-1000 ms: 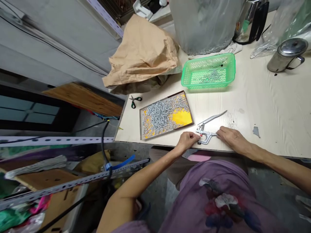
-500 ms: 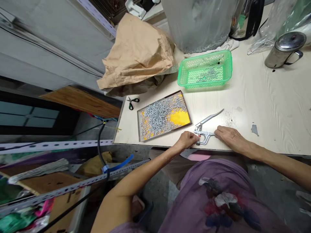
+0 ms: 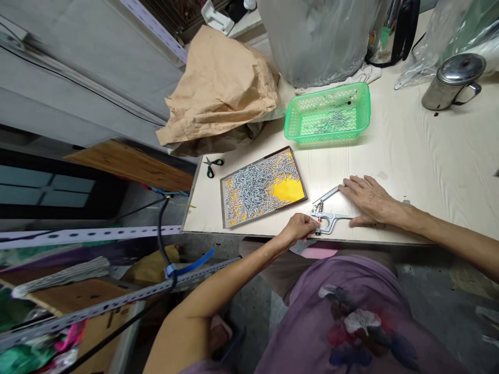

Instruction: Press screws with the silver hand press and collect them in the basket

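Grey metal snap-fastener pliers [image 3: 331,221] lie at the table's front edge, their two handles apart and a small spring and a red part at the jaw. My left hand [image 3: 301,227] is closed in a pinch beside the jaw; whatever is between the fingertips is too small to make out. Spread over the handle ends is my right hand [image 3: 372,202], its fingertips at the upper handle and its thumb by the lower one. Left of the pliers, a shallow tray [image 3: 265,214] with a yellow bottom holds many small silvery metal pieces [image 3: 253,187].
A green plastic basket [image 3: 327,136] behind the tray contains more small metal pieces. Small scissors [image 3: 211,167] lie near the table's left edge. Brown paper [image 3: 222,88], a large plastic bag [image 3: 319,47], a kettle [image 3: 392,36] and a lidded metal jug [image 3: 452,83] stand farther back.
My right hand has moved up and opened out from the lower handle, now reaching across both handle ends. The left hand stays pinched at the jaw.
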Demonstrator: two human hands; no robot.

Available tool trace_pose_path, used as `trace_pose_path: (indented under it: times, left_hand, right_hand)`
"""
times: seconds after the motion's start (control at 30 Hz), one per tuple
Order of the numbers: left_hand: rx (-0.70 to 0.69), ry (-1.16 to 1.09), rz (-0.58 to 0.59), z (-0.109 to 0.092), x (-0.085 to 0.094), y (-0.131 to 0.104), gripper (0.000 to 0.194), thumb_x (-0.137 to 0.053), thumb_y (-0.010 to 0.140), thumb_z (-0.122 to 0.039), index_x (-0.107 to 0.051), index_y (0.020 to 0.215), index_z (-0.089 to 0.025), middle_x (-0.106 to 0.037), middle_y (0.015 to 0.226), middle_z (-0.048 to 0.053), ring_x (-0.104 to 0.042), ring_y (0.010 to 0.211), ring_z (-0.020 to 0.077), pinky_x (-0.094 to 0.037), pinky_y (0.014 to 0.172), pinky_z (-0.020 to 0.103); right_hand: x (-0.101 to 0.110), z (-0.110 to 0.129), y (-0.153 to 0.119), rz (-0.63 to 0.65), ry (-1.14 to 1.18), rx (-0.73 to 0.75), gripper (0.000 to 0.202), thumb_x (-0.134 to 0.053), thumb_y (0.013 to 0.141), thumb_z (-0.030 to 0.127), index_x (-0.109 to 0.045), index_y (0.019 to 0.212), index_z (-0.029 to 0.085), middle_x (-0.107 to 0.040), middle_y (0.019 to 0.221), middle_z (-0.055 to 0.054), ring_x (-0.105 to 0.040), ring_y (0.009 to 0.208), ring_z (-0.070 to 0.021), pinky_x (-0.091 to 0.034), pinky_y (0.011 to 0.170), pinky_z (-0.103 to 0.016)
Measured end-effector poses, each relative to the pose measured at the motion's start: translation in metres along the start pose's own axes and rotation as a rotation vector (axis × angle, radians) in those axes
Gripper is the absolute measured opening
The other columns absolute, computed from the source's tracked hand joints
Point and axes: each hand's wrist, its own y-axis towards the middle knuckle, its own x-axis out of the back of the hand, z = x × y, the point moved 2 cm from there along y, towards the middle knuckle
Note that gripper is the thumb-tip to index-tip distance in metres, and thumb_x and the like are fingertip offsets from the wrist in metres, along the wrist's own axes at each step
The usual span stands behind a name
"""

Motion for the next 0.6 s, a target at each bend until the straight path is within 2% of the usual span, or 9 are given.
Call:
trace_pose_path:
  times: [0.2,0.33,0.4,0.47,0.53,0.6]
  left_hand:
    - [-0.026,0.003,0.023,0.004,-0.001,0.003,0.028,-0.067,0.082,-0.024,-0.056,0.059,-0.013,-0.043,0.039,-0.009,-0.035,0.032,0.0024,-0.030,0.035,0.014]
    - [-0.026,0.023,0.018,0.006,0.000,0.004,0.028,-0.065,0.083,-0.025,-0.056,0.059,-0.013,-0.043,0.040,-0.008,-0.036,0.034,0.0035,-0.032,0.038,0.016]
    - [-0.053,0.111,-0.002,0.007,0.001,0.001,0.027,-0.063,0.084,-0.027,-0.059,0.061,-0.013,-0.045,0.043,-0.007,-0.040,0.037,0.0055,-0.035,0.041,0.018]
    - [-0.193,0.264,-0.119,0.007,0.002,-0.004,0.023,-0.063,0.085,-0.028,-0.063,0.068,-0.013,-0.053,0.052,-0.003,-0.049,0.047,0.0088,-0.042,0.049,0.021]
    - [-0.434,0.432,-0.288,0.004,-0.001,-0.009,0.015,-0.063,0.086,-0.027,-0.066,0.080,-0.014,-0.062,0.071,0.002,-0.060,0.065,0.0137,-0.048,0.062,0.024]
    - [-0.673,0.579,-0.396,-0.003,-0.009,-0.011,0.013,-0.064,0.087,-0.027,-0.066,0.093,-0.016,-0.065,0.092,0.006,-0.063,0.087,0.0193,-0.051,0.075,0.030]
  right_hand:
    - [-0.001,0.003,0.007,0.002,-0.047,0.004,0.082,-0.073,0.067,0.060,-0.049,0.130,0.012,-0.063,0.114,-0.018,-0.053,0.103,-0.0339,-0.040,0.089,-0.047]
    - [-0.002,0.003,0.005,-0.023,-0.028,0.015,0.061,-0.069,0.074,0.056,-0.055,0.119,0.017,-0.063,0.107,-0.015,-0.052,0.097,-0.0310,-0.041,0.081,-0.042]
    - [-0.002,0.004,0.004,-0.014,-0.013,0.011,0.050,-0.070,0.076,0.051,-0.057,0.112,0.018,-0.063,0.104,-0.014,-0.052,0.094,-0.0299,-0.042,0.077,-0.040]
    - [-0.001,0.006,0.004,0.004,0.000,-0.002,0.042,-0.072,0.077,0.044,-0.059,0.106,0.017,-0.062,0.102,-0.014,-0.051,0.093,-0.0291,-0.042,0.074,-0.038]
    - [0.000,0.009,0.004,0.021,0.013,-0.017,0.036,-0.073,0.077,0.036,-0.059,0.103,0.015,-0.062,0.100,-0.014,-0.051,0.092,-0.0286,-0.042,0.072,-0.037]
    - [0.001,0.013,0.003,0.029,0.026,-0.029,0.031,-0.073,0.077,0.030,-0.060,0.100,0.014,-0.062,0.099,-0.014,-0.051,0.091,-0.0283,-0.042,0.072,-0.037]
